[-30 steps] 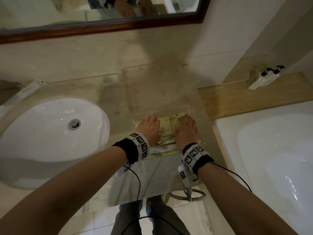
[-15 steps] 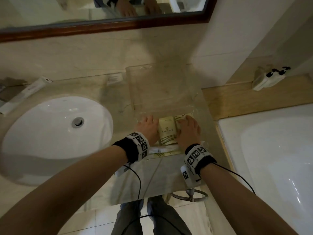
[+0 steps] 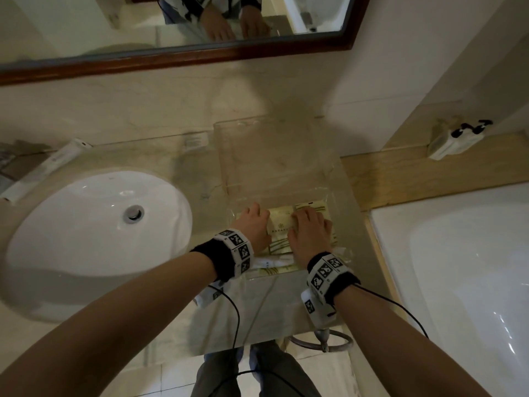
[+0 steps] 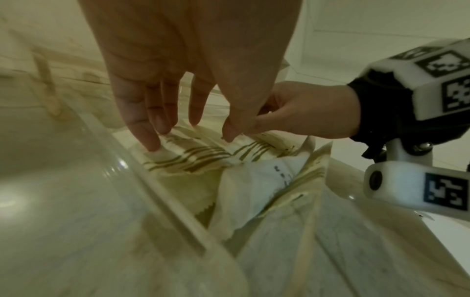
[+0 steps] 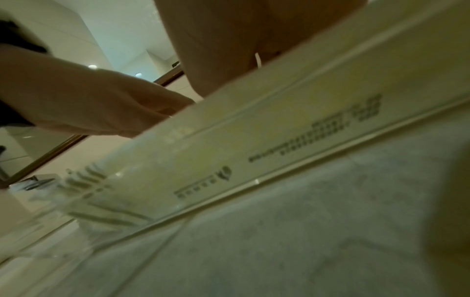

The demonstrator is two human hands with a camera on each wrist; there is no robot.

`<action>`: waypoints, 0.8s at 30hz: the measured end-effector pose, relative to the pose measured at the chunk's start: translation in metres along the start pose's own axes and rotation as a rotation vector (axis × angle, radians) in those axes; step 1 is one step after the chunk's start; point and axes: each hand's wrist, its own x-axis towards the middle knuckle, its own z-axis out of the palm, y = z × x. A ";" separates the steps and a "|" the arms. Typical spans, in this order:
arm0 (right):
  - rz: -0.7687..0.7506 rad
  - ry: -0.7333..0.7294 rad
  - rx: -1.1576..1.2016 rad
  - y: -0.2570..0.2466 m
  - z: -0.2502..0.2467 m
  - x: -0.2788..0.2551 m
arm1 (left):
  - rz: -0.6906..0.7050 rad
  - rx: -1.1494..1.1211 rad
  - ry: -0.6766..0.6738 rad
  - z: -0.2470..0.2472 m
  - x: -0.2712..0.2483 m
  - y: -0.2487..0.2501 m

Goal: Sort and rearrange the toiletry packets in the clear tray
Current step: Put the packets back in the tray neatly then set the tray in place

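Observation:
A clear tray [image 3: 220,156] stands on the marble counter between the sink and the bathtub. Cream toiletry packets [image 3: 282,229] with olive stripes lie in its near end, and a white packet [image 4: 254,180] is tucked among them. My left hand [image 3: 254,213] reaches in from the left. Its fingers [image 4: 152,140] are nearly straight, and their tips and the thumb press on a striped packet [image 4: 193,158]. My right hand [image 3: 303,217] lies over the right packets, fingers curled down onto a packet edge [image 4: 257,128] beside my left thumb. The right wrist view shows a printed packet [image 5: 279,140] through the tray wall.
A white sink [image 3: 94,233] lies to the left and a bathtub [image 3: 458,267] to the right. A white tube [image 3: 48,167] lies by the wall, a small packet [image 3: 196,141] behind the tray, and a white device [image 3: 455,138] on the wooden ledge. The mirror [image 3: 200,53] hangs above.
The tilted top packet has been squared up in the tray. My right hand has slid left over the packets, so both hands now sit closer together.

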 end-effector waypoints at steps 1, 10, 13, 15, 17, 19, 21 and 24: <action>0.021 0.018 0.016 0.000 -0.001 0.001 | 0.007 -0.004 0.001 0.001 0.000 -0.001; -0.163 0.078 0.159 -0.046 -0.015 0.024 | -0.039 -0.067 0.096 -0.028 -0.008 -0.029; -0.207 0.062 0.158 -0.072 -0.017 0.035 | -0.083 -0.067 0.164 -0.040 -0.012 -0.046; -0.232 0.046 0.173 -0.088 -0.018 0.043 | -0.119 -0.062 0.191 -0.048 -0.015 -0.061; -0.242 0.030 0.222 -0.104 -0.021 0.052 | -0.174 -0.066 0.199 -0.057 -0.012 -0.079; -0.231 0.033 0.289 -0.113 -0.022 0.060 | -0.240 -0.076 0.210 -0.065 -0.004 -0.100; -0.220 0.067 0.353 -0.118 -0.022 0.068 | -0.293 -0.074 0.230 -0.072 0.012 -0.122; -0.228 0.111 0.407 -0.118 -0.020 0.079 | -0.355 -0.035 0.219 -0.082 0.042 -0.156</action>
